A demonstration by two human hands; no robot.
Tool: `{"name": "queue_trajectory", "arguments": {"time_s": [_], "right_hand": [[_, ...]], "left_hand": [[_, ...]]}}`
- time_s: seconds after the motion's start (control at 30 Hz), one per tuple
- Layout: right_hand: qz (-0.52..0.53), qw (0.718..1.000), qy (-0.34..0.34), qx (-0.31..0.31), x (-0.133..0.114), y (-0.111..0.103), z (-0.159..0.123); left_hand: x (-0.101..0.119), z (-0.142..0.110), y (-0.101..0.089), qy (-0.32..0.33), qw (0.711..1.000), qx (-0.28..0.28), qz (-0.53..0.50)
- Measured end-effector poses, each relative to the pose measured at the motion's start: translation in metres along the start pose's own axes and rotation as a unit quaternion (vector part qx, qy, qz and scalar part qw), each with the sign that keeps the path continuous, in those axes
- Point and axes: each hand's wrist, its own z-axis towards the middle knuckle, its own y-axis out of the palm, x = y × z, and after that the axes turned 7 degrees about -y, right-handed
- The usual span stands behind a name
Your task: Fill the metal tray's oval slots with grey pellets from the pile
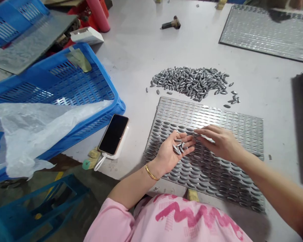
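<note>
My left hand point(173, 153) lies palm up above a perforated metal sheet point(207, 112), cupping several small grey oval metal pieces, perhaps lead sinkers point(178, 147). Many of the same pieces sit in the sheet's oval slots, filling its lower rows, while its upper rows show bare. My right hand point(218, 141) reaches in from the right, its fingers pinching a grey piece close to my left fingertips. A loose heap of grey pieces point(189, 81) lies on the grey table point(133, 50) just beyond the sheet.
A blue plastic crate point(65, 84) with a white plastic bag point(35, 134) stands to the left. Beside it, a phone point(113, 134) rests on a white power bank. A second perforated sheet point(265, 33) lies far right, and a dark hand tool point(171, 23) lies at the back.
</note>
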Motion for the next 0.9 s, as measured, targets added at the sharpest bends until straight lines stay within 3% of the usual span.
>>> {"name": "queue_trajectory", "arguments": {"time_s": [0.1,0.23,0.37,0.53,0.77,0.9], "right_hand": [[0.067,0.998,-0.008,-0.005,-0.028,0.001,0.014],[0.062,0.997,0.018,-0.04,-0.046,0.008,0.029],[0.138,0.987,0.05,-0.062,-0.044,0.007,0.028],[0.155,0.986,0.059,0.017,-0.044,-0.001,0.019],[0.092,0.991,0.061,-0.074,-0.043,0.006,0.01],[0.112,0.991,0.062,-0.04,-0.041,0.001,0.002]], "left_hand": [[-0.004,0.003,-0.001,0.003,1.0,-0.021,0.014],[-0.011,0.005,-0.001,0.019,0.998,-0.045,0.051],[-0.015,0.003,0.001,0.014,0.995,-0.064,0.078],[-0.015,-0.002,0.004,0.024,0.996,-0.017,0.079],[-0.023,0.0,0.002,-0.001,0.992,-0.034,0.119],[-0.025,0.0,0.001,-0.005,0.988,-0.029,0.152]]}}
